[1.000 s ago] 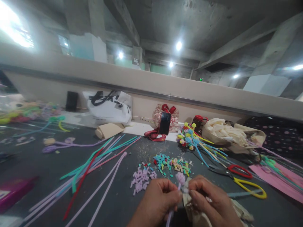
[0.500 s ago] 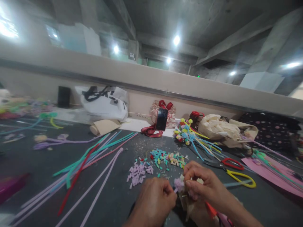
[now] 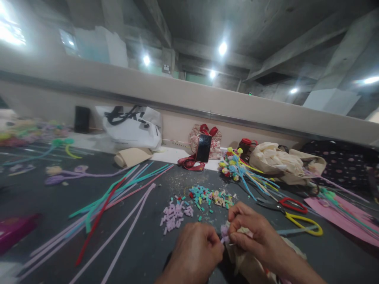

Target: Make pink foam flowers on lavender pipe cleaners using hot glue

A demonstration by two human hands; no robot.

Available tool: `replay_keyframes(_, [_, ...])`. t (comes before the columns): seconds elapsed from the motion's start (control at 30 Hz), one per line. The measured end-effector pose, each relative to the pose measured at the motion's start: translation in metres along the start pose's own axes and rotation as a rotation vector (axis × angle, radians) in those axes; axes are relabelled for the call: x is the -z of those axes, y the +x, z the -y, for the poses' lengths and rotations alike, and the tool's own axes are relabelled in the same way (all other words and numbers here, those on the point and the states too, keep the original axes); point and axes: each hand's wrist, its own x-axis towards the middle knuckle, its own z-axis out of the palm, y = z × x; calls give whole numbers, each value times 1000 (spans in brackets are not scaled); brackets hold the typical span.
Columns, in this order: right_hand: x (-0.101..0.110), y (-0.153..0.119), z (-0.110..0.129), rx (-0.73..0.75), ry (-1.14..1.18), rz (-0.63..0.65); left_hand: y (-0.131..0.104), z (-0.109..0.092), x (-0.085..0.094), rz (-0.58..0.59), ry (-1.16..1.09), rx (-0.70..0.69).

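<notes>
My left hand [image 3: 197, 246] is closed in a pinch at the bottom middle, its fingertips beside a small fluffy lilac piece [image 3: 224, 232]. What those fingertips hold is hidden. My right hand [image 3: 256, 232] pinches at the lilac piece from the right, thumb and fingers together. Below my right hand is beige cloth [image 3: 247, 264], partly covered by the hand and wrist. Short lilac bits [image 3: 173, 216] lie in a heap beyond my left hand. Teal bits [image 3: 201, 194] and cream bits [image 3: 222, 198] are piled farther back.
Long fuzzy stems [image 3: 100, 213] spread over the dark table at the left. Scissors with red and yellow handles [image 3: 304, 225] lie at the right, near pink paper [image 3: 340, 221]. Behind stand a phone [image 3: 203, 148], a white bag [image 3: 130, 130] and a bunch of fuzzy flowers [image 3: 232, 163].
The view has shifted slightly. My right fingers have closed in over the lilac piece, covering more of it. The orange thing under my right wrist is now mostly hidden by cloth.
</notes>
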Motion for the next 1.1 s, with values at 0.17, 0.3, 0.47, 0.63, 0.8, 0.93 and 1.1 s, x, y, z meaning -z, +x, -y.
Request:
replay_keyframes(0.17, [-1, -2, -2, 3, -101, -10, 2, 3, -1, 2, -15, -15])
replay_keyframes(0.3, [-1, -2, -3, -7, -141, -17, 2, 1, 0, 8, -3, -15])
replay_keyframes(0.47, [-1, 0, -2, -19, -189, -11, 1, -1, 0, 13, 4, -1])
replay_keyframes(0.63, [1, 2, 2, 17, -238, 14, 0, 1, -2, 3, -5, -14])
replay_keyframes(0.8, [3, 3, 4, 37, -270, 41, 2, 1, -2, 12, -8, -13])
replay_keyframes(0.93, [3, 4, 3, 31, -290, 46, 0, -1, 0, 28, -9, -26])
replay_keyframes(1.1, [3, 3, 4, 18, -313, 32, -1, -1, 1, 19, -20, -43])
